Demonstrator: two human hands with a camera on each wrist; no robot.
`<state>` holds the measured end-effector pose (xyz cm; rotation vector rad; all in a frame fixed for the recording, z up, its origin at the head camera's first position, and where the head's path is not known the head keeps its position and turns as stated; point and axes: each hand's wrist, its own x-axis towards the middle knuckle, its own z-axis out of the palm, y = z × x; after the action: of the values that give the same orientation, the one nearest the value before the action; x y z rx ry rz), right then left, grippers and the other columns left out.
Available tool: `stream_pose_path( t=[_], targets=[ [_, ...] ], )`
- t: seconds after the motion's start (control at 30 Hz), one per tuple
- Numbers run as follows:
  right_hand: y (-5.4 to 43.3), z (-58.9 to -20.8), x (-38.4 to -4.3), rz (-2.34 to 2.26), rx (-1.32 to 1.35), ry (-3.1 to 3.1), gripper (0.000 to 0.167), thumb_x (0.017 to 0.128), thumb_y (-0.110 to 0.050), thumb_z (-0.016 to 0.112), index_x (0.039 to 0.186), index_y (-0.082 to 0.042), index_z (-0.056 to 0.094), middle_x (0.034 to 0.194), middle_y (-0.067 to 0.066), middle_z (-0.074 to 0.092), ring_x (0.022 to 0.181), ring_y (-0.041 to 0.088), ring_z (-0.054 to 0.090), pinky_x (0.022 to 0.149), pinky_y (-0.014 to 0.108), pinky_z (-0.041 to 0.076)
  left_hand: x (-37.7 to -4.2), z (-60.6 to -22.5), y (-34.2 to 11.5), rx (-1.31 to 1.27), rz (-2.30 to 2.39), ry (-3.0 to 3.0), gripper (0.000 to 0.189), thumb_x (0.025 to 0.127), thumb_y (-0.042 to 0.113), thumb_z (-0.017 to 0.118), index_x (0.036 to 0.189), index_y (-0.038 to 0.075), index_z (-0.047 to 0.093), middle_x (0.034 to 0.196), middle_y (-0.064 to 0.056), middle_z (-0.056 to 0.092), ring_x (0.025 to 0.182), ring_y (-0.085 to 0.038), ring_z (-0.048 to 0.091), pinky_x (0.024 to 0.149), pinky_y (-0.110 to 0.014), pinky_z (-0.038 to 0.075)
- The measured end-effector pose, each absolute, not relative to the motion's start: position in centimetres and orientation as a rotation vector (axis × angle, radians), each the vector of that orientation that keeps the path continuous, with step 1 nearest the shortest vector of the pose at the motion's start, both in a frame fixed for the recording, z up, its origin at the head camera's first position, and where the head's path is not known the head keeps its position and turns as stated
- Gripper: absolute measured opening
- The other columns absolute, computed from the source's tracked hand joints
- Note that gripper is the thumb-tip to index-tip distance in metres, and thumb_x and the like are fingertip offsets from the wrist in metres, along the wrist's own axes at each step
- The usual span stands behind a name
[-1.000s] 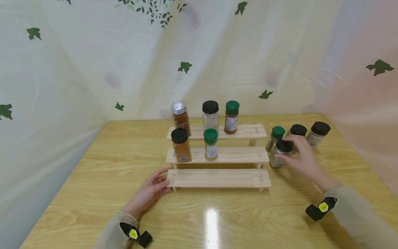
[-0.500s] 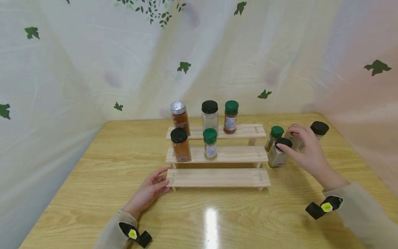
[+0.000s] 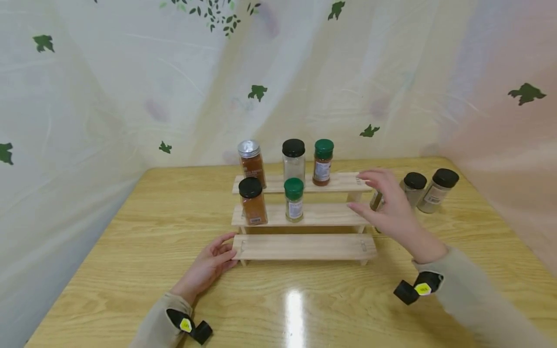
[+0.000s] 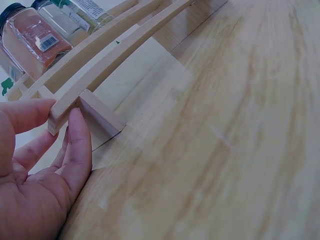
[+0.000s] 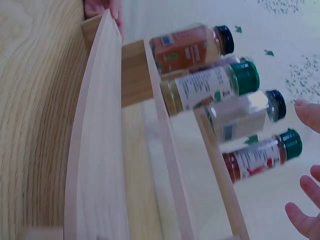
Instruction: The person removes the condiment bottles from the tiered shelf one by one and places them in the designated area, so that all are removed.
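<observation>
My left hand (image 3: 208, 266) pinches the left end of the bottom step of a three-step wooden spice rack (image 3: 304, 247), thumb above and fingers below, as the left wrist view shows. Over the rack's right end hovers my right hand (image 3: 391, 210), its thumb and fingers spread apart around nothing. On the top step stand a silver-capped spice jar (image 3: 252, 164), a black-capped clear jar (image 3: 294, 164) and a green-capped red jar (image 3: 322, 166). The middle step bears a black-capped orange jar (image 3: 254, 205) and a green-capped jar (image 3: 294, 203).
Right of the rack stand two black-capped jars (image 3: 414, 188) (image 3: 436, 192) on the wooden table (image 3: 174, 212). Another jar (image 3: 376, 199) there is mostly hidden behind the right hand. A leaf-patterned cloth (image 3: 196, 96) hangs behind the table.
My right hand has moved left, from the black-capped jars to the rack's right end, fingers spreading. My left hand keeps its grip on the rack, and the jars on the steps stay put.
</observation>
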<state>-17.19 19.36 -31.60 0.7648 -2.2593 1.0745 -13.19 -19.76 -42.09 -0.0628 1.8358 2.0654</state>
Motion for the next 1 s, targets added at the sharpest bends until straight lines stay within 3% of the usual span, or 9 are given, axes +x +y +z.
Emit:
stream_pose_path(
  t=[0.17, 0.27, 0.7, 1.0],
  targets=[
    [17.1, -31.6, -17.4, 1.182, 0.833, -2.297, 0.065, 0.069, 0.006, 0.079, 0.125, 0.003, 0.047, 0.125, 0.019, 0.046, 0.116, 0.027, 0.046, 0.097, 0.044, 0.044, -13.1, -42.1, -19.9, -0.047, 2.065, 1.843, 0.059, 0.096, 0.005, 0.050, 0.147, 0.001, 0.020, 0.106, -0.002, 0.045, 0.092, -0.007, 0.054, 0.086, -0.021, 0.052],
    [15.7, -31.6, -17.3, 1.237, 0.864, -2.355, 0.065, 0.072, 0.001, 0.078, 0.128, 0.001, 0.045, 0.126, 0.019, 0.045, 0.117, 0.032, 0.046, 0.097, 0.052, 0.043, -12.7, -42.2, -20.1, -0.051, 2.055, 1.844, 0.060, 0.096, 0.006, 0.050, 0.147, -0.001, 0.019, 0.107, -0.003, 0.045, 0.093, -0.007, 0.054, 0.086, -0.021, 0.052],
    [12.0, -31.6, -18.2, 1.301, 0.986, -2.380, 0.067, 0.075, -0.006, 0.079, 0.132, -0.005, 0.044, 0.129, 0.017, 0.044, 0.117, 0.036, 0.045, 0.097, 0.054, 0.043, -12.9, -41.9, -20.1, -0.060, 2.066, 1.849, 0.061, 0.096, 0.004, 0.050, 0.148, 0.001, 0.019, 0.109, -0.003, 0.047, 0.093, -0.006, 0.056, 0.086, -0.021, 0.051],
    [10.7, -32.0, -18.3, 1.302, 0.925, -2.497, 0.063, 0.076, -0.013, 0.079, 0.131, -0.007, 0.048, 0.131, 0.016, 0.043, 0.120, 0.032, 0.045, 0.100, 0.048, 0.043, -13.1, -42.0, -19.8, -0.014, 2.082, 1.827, 0.062, 0.096, 0.006, 0.052, 0.147, -0.001, 0.018, 0.107, -0.001, 0.048, 0.094, -0.007, 0.056, 0.086, -0.021, 0.051]
  ],
)
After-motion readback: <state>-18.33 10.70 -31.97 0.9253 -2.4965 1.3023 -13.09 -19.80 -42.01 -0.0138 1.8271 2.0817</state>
